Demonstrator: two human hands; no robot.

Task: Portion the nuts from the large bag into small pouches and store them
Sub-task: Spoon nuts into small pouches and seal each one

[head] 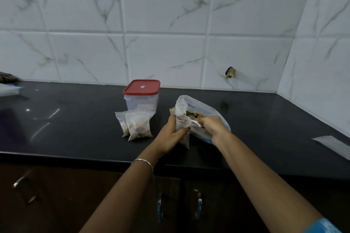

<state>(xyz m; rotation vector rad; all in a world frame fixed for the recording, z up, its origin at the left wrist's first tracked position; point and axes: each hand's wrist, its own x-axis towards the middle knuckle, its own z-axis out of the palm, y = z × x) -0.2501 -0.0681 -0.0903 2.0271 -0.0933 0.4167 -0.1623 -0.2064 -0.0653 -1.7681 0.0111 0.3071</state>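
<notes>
The large clear bag [203,108] with a blue zip edge lies open on the black counter [75,119], nuts showing inside. My left hand [171,134] grips a small clear pouch [183,138] upright in front of the bag. My right hand [212,126] holds a clear plastic scoop [184,120] by its handle, its cup tipped over the pouch's mouth. Two filled small pouches [137,126] lean together to the left. Behind them stands a clear container with a red lid [141,86].
A marble-tiled wall backs the counter and turns along the right side. A white sheet [331,143] lies at the counter's right edge. A plastic bag [8,90] and a dark cloth sit far left. Cabinet doors with handles [199,206] are below.
</notes>
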